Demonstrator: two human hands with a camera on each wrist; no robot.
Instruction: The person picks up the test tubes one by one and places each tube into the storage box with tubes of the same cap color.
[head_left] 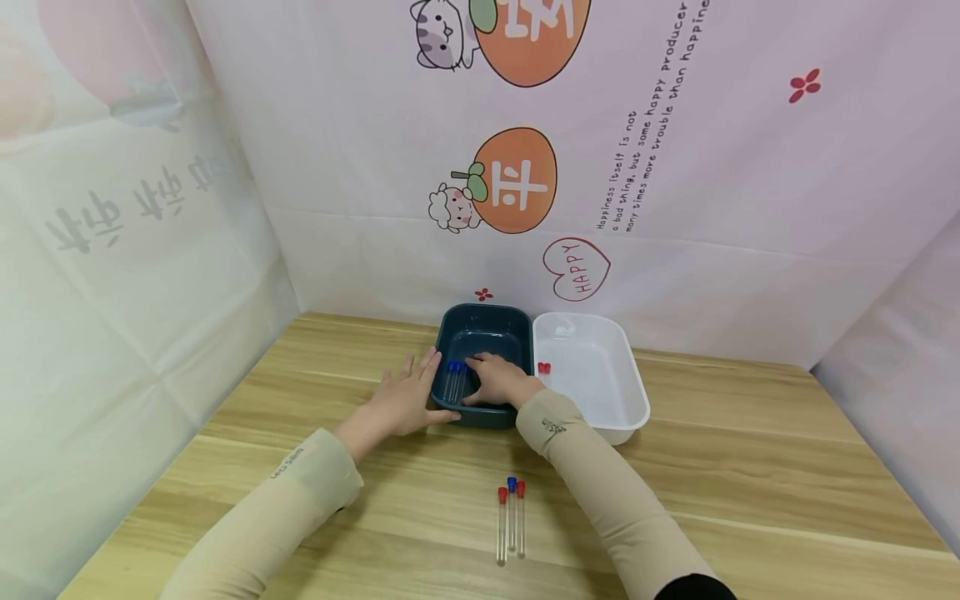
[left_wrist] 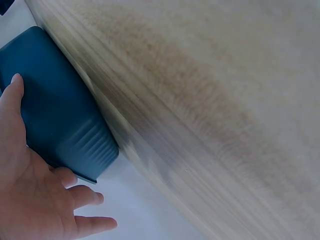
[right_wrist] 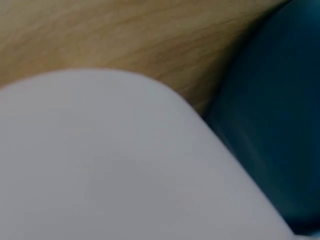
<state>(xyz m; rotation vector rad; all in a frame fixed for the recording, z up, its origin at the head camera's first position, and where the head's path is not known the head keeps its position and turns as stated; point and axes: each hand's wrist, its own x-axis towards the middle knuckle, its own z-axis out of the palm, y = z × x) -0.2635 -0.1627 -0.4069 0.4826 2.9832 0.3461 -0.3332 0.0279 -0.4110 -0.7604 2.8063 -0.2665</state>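
Test tubes [head_left: 512, 518] are lying loose; you're likely sorting blue-caps [head_left: 454, 383], left hand [head_left: 403, 398] spread, right grip [head_left: 498, 382] unclear; next, probably fetching.

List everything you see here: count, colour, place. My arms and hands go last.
Dark tub: one, dark blue, on the table
White tub: one, white, right of the dark tub
Blue-capped tubes: at least two, clear, in the dark tub
Red caps: two, red, inside the white tub's left side
Loose tubes: three, clear, two red-capped, one blue-capped, on the table
Table: one, wood-brown, under everything
Cloth: pieces uncertain, pale, printed, around the table
Sleeves: two, beige, on both arms
Black band: one, black, right arm
Left grip: one, bare, against the dark tub
Right grip: one, bare, inside the dark tub
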